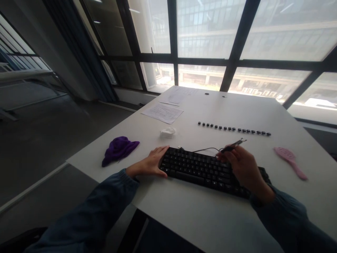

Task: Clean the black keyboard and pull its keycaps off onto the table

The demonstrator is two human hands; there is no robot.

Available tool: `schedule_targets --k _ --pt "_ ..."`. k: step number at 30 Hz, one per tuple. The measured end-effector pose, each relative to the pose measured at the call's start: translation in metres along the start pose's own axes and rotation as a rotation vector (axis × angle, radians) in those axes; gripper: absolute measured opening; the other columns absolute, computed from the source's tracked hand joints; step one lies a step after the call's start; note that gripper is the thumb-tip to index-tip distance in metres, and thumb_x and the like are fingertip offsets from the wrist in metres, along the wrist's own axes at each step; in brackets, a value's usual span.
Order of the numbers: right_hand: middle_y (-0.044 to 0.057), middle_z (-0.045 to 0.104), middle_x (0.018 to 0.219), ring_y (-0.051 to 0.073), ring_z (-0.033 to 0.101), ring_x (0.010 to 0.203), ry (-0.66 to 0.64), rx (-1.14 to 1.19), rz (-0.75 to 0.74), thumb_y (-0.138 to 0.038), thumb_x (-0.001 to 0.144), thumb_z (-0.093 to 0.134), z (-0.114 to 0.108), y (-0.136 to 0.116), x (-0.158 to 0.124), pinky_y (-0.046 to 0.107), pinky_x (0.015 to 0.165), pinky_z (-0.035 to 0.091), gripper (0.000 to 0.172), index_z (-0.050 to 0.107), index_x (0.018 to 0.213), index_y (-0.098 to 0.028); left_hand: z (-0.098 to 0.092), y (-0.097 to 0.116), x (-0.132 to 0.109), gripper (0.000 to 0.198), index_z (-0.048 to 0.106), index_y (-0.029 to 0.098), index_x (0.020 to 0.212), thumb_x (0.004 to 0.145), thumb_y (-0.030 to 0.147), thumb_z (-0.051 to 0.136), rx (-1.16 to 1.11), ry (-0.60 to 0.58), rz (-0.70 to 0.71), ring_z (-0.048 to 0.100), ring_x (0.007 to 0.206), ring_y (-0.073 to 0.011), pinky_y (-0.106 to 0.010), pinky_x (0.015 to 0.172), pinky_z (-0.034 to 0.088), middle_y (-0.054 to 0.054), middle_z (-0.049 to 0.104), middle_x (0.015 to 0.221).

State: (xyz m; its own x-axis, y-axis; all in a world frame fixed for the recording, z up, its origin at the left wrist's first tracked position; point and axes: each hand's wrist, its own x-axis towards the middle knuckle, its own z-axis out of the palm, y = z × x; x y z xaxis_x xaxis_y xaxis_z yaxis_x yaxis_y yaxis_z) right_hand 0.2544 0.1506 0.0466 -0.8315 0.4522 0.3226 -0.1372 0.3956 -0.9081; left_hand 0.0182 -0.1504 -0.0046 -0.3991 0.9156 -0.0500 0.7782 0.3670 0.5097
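A black keyboard (195,167) lies on the white table in front of me. My left hand (151,163) grips its left end, thumb along the near edge and fingers over the far corner. Above the right part of the keys, my right hand (240,163) is closed around a dark keycap puller (228,148), whose thin wire prongs point up and to the right. The fingertips of this hand are close to the keyboard's back row; whether they touch a key I cannot tell. Beyond the keyboard, small black keycaps (229,129) stand in a long row.
A purple cloth (118,149) lies at the left, and a crumpled clear-white item (167,132) behind the keyboard. Printed papers (163,112) are farther back. The keyboard's cable (206,149) runs behind it. A pink hairbrush (289,161) rests at the right.
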Motion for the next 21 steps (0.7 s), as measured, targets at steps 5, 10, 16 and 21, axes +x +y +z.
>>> schedule_targets --k 5,10,16,21 --pt "0.005 0.074 0.083 0.019 0.070 0.075 -0.072 0.001 -0.011 -0.033 0.095 0.055 0.047 -0.008 0.012 0.031 0.069 0.054 0.016 0.063 0.092 -0.019 -0.009 -0.006 0.010 0.137 0.010 0.016 0.162 0.059 0.064 0.085 -0.069 -0.062 0.023 0.020 0.150 -0.0434 -0.056 0.122 0.021 -0.023 0.019 0.164" --pt "0.003 0.073 0.081 0.018 0.068 0.074 -0.155 0.011 -0.036 -0.028 0.093 0.053 0.096 -0.019 0.042 0.030 0.069 0.050 0.013 0.063 0.095 -0.020 -0.049 -0.013 0.059 0.082 0.049 0.013 0.146 0.083 0.063 0.067 -0.365 0.088 0.030 0.061 0.118 -0.0294 -0.042 0.099 0.049 -0.020 0.060 0.135" --pt "0.002 0.072 0.081 0.016 0.066 0.072 -0.196 0.064 -0.059 -0.026 0.092 0.052 0.147 -0.004 0.067 0.029 0.070 0.049 0.011 0.061 0.092 -0.021 -0.044 -0.006 0.086 0.046 0.073 0.008 0.100 0.084 0.052 0.072 -0.641 0.288 0.120 0.064 0.077 -0.0156 -0.029 0.077 0.051 -0.010 0.073 0.088" --pt "0.000 0.069 0.074 0.017 0.063 0.069 -0.202 0.063 -0.042 -0.024 0.091 0.052 0.166 0.008 0.066 0.029 0.067 0.046 0.011 0.059 0.083 -0.021 -0.040 -0.016 0.066 0.043 0.075 0.009 0.090 0.089 0.051 0.067 -0.582 -0.004 0.136 0.060 0.074 -0.0142 -0.025 0.071 0.046 -0.006 0.069 0.078"
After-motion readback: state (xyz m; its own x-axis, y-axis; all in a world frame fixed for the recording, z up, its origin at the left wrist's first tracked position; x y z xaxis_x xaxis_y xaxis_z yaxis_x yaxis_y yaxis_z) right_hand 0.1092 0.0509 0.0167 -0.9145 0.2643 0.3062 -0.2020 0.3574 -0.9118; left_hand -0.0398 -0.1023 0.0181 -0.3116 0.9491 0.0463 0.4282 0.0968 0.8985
